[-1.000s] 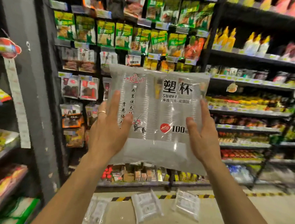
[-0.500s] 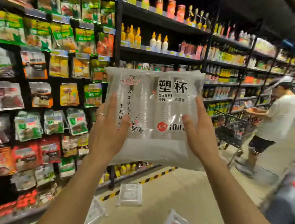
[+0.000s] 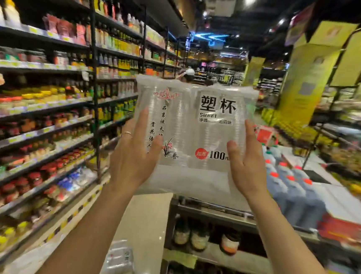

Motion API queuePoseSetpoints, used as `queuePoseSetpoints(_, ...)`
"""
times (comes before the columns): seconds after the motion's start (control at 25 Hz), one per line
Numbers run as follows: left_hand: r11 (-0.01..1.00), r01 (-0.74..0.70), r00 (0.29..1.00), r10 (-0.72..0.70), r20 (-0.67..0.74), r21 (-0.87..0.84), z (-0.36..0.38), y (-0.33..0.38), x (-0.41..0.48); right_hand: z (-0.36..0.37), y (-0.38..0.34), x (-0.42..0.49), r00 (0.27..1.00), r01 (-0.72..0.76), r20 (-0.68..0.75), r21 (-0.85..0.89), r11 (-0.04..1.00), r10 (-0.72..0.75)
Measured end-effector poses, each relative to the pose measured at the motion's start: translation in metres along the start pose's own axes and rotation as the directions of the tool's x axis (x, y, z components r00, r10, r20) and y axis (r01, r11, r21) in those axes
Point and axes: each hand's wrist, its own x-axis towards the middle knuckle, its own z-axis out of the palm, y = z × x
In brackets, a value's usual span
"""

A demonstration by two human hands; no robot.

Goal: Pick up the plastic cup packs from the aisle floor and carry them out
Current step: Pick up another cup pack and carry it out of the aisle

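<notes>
Cup pack (image 3: 198, 127) upright in mid-air above aisle, clamped between left hand (image 3: 133, 156) and right hand (image 3: 248, 166); fingers straight, thumbs spread on printed face. 1 other cup pack (image 3: 118, 260) lies on floor (image 3: 146, 221).

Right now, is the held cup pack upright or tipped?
Upright: label on the cup pack reads level; left hand and right hand press its sides.

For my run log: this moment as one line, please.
carrying | cup pack: between left hand and right hand | floor pack: not picked up
</notes>
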Motion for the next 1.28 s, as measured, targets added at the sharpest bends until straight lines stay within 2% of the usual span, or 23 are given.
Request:
queuePoseSetpoints(0.12, 0.993, -0.056, 0.994, 0.065, 0.086, -0.105, 0.044, 0.050, -0.013, -0.071, 0.021, -0.018, 0.994, -0.072, -0.089, -0.139, 0.988, 0.060)
queuePoseSetpoints(0.28, 0.945, -0.192, 0.956, 0.241, 0.168, -0.265, 0.095, 0.144, -0.036, -0.183, 0.044, -0.044, 0.968, -0.188, -0.215, -0.300, 0.935, 0.125)
queuePoseSetpoints(0.52, 0.828, -0.303, 0.884, 0.430, 0.186, -0.471, 0.152, 0.289, -0.087, -0.339, 0.075, -0.081, 0.895, -0.328, -0.416, -0.371, 0.869, 0.161)
queuePoseSetpoints(0.96, 0.733, -0.341, 0.808, 0.548, 0.215, -0.588, 0.259, 0.572, -0.222, -0.632, 0.169, -0.138, 0.798, -0.482, -0.581, -0.457, 0.748, 0.159)
queuePoseSetpoints(1.28, 0.659, -0.324, 0.743, 0.622, 0.249, -0.679, 0.342, 0.714, -0.294, -0.771, 0.243, -0.169, 0.753, -0.561, -0.635, -0.483, 0.672, 0.172)
